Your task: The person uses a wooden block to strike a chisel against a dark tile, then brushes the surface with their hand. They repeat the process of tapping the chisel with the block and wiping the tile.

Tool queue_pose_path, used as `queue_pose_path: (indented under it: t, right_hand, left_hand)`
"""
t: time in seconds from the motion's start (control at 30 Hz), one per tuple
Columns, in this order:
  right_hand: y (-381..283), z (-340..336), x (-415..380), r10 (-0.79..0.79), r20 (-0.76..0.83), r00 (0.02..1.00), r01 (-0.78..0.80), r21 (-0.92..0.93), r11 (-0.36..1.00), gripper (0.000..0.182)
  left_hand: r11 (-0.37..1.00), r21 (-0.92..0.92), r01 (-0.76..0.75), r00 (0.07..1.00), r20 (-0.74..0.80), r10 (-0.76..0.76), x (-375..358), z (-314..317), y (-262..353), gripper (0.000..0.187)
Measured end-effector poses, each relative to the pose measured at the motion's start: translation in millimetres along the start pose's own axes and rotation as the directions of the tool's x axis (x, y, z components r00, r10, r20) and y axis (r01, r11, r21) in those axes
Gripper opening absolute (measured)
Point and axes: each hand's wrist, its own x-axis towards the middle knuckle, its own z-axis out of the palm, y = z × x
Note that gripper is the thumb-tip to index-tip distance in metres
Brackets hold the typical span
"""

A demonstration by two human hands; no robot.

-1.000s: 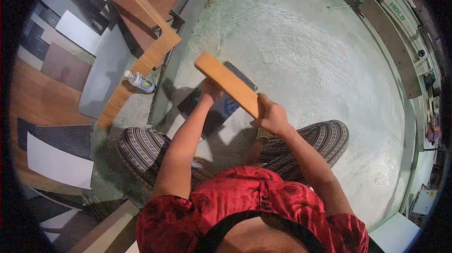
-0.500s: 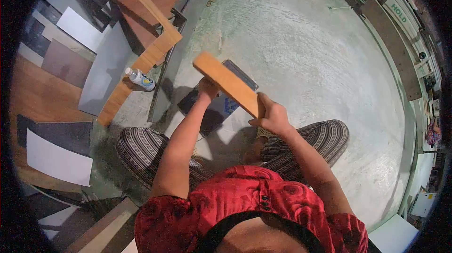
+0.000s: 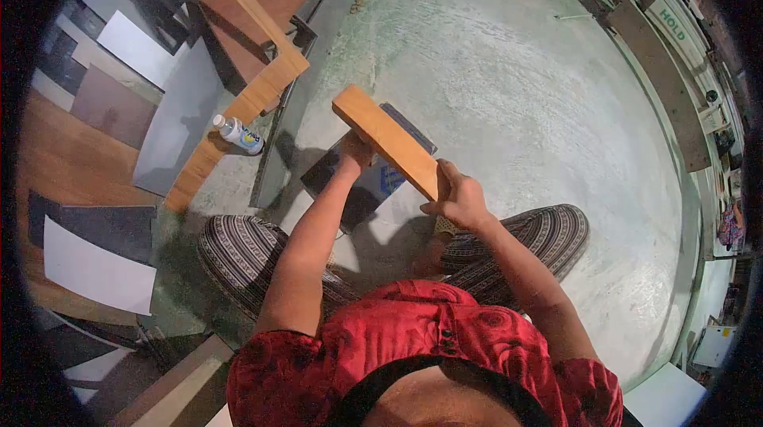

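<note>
An orange-brown wooden plank (image 3: 389, 141) is held aslant above the floor, its far end up and to the left. Closed on the plank's left side is my left hand (image 3: 355, 153), its fingertips partly hidden beneath. My right hand (image 3: 462, 198) grips the near right end, thumb and fingers on either side. Below the plank lies a dark, flat, box-like thing (image 3: 330, 172) with blue marks, partly covered by the plank and my left hand.
At the left, a bottle (image 3: 237, 133) lies tilted on a wood-coloured strip (image 3: 192, 180). Several panels and boards, including a white sheet (image 3: 99, 266), are spread there. Shelving and a long board (image 3: 664, 81) line the right edge. My crossed legs flank the dark thing.
The plank's far end has shifted slightly right, and a little more of its edge shows. Both hands keep their hold.
</note>
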Motion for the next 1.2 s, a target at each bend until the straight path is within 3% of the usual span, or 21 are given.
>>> queue_pose_path:
  t: [0.1,0.17,0.2,0.23,0.27,0.3,0.33,0.37,0.4,0.47,0.5,0.57,0.67,0.77,0.83,0.9,1.03,1.07,1.1,1.13,1.2]
  right_hand:
    - [4,5,-3,-0.08,-0.111,0.991,0.098,0.164,0.982,0.086]
    - [7,8,-3,-0.093,-0.129,0.987,0.117,0.193,0.974,0.086]
    - [7,8,-1,-0.108,-0.15,0.983,0.14,0.221,0.965,0.086]
    - [6,7,0,-0.108,-0.153,0.982,0.141,0.223,0.965,0.086]
    - [5,5,2,-0.066,-0.063,0.996,0.073,0.127,0.989,0.086]
    - [4,4,2,-0.013,0.025,1.0,0.012,0.024,1.0,0.086]
    - [3,3,2,-0.013,0.023,1.0,0.012,0.025,1.0,0.086]
    - [0,1,1,0.001,0.026,1.0,-0.001,0.024,1.0,0.086]
    - [-1,0,1,0.013,0.03,0.999,-0.014,0.022,1.0,0.086]
    - [4,3,0,0.015,0.008,1.0,-0.015,0.063,0.998,0.087]
    - [6,4,0,0.02,-0.018,1.0,-0.018,0.106,0.994,0.087]
    - [8,3,1,-0.001,-0.059,0.998,0.012,0.171,0.985,0.087]
    - [14,6,4,-0.069,-0.149,0.986,0.102,0.224,0.969,0.086]
    - [14,9,2,-0.102,-0.167,0.981,0.139,0.228,0.964,0.086]
    - [8,7,1,-0.09,-0.136,0.987,0.122,0.245,0.962,0.087]
    - [1,3,-1,-0.099,-0.063,0.993,0.104,0.076,0.992,0.088]
    - [12,13,3,-0.093,-0.03,0.995,0.09,-0.103,0.991,0.088]
    - [13,13,1,-0.096,-0.046,0.994,0.094,-0.038,0.995,0.087]
    - [11,11,0,-0.098,-0.06,0.993,0.099,0.028,0.995,0.087]
    - [8,10,-1,-0.099,-0.056,0.994,0.1,0.026,0.995,0.087]
    - [3,7,-3,-0.084,-0.088,0.993,0.097,0.155,0.983,0.087]
  left_hand:
    - [0.997,-0.083,-0.011,1.0,0.026,0.013,-11,-14,11,0.036]
    - [0.901,-0.39,-0.19,0.978,-0.151,0.141,-21,-24,23,0.04]
    - [0.901,-0.389,-0.193,0.978,-0.15,0.145,-18,-23,20,0.04]
    - [0.971,-0.23,-0.065,0.998,-0.005,0.066,-11,-16,11,0.039]
    - [0.998,-0.048,0.045,0.992,0.121,-0.039,-4,-9,2,0.037]
    - [0.998,-0.047,0.043,0.992,0.121,-0.037,3,16,-20,0.037]
    - [0.932,-0.361,-0.023,0.998,-0.061,0.001,10,50,-49,0.037]
    - [0.771,-0.622,-0.14,0.97,-0.243,-0.02,13,68,-63,0.037]
    - [0.77,-0.623,-0.14,0.97,-0.244,-0.021,9,57,-53,0.037]
    - [0.685,-0.713,0.151,0.982,0.027,-0.187,-5,14,-17,0.039]
    - [0.684,-0.714,0.151,0.982,0.027,-0.188,-4,11,-15,0.039]
    - [0.843,-0.532,0.072,0.997,0.049,-0.055,-3,5,-9,0.04]
    - [0.834,-0.529,0.154,0.985,0.018,-0.17,-7,-1,-16,0.037]
    - [0.918,-0.397,0.019,0.991,-0.114,-0.07,-13,-12,-10,0.038]
    - [0.895,-0.441,0.074,0.992,-0.055,-0.11,-18,-23,-3,0.039]
    - [0.867,-0.481,0.13,0.989,0.004,-0.146,-24,-24,2,0.04]
    - [0.822,-0.57,0.0,0.996,-0.076,-0.052,-21,-18,9,0.039]
    - [0.963,-0.267,0.028,0.999,-0.019,-0.034,-17,-21,8,0.038]
    - [0.997,0.066,0.036,0.998,0.04,-0.038,-15,-26,10,0.038]
    - [0.997,0.064,0.039,0.998,0.039,-0.042,-18,-33,17,0.038]
    - [0.953,-0.297,0.056,0.998,0.023,-0.051,-24,-43,28,0.04]
